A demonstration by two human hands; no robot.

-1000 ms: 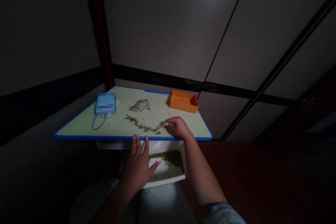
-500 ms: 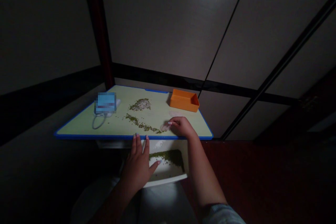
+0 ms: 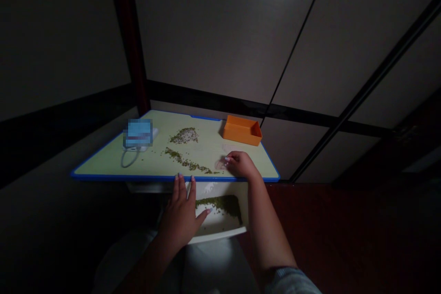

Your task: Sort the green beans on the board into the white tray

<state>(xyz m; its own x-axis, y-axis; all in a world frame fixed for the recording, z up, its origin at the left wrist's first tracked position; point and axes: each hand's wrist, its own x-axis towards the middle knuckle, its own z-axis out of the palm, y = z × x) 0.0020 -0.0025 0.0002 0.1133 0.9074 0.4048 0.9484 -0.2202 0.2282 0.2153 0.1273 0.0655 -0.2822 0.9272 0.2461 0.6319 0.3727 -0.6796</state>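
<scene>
My right hand (image 3: 243,165) rests on a pale green cutting board (image 3: 210,144) with a blue rim, its fingers curled on a dim translucent piece (image 3: 220,164). Just left of that piece runs a trail of green mung beans (image 3: 184,161). Farther back lies a mound of beans (image 3: 184,136) mixed with pale bits. My left hand (image 3: 181,213) has its spread fingertips on the board's front edge. Its thumb reaches over a white tray (image 3: 220,234) below that edge. The tray holds a band of green beans (image 3: 218,205).
An empty orange tray (image 3: 241,131) stands at the board's back right. A pixelated blue object (image 3: 138,133) with a grey cable (image 3: 129,159) lies at the left. Pale wall panels and a dark post (image 3: 129,32) rise behind, with a dark red-brown surface (image 3: 330,229) to the right.
My right hand has slid a little to the right along the board, taking the translucent piece away from the end of the bean trail. My left hand has not visibly moved.
</scene>
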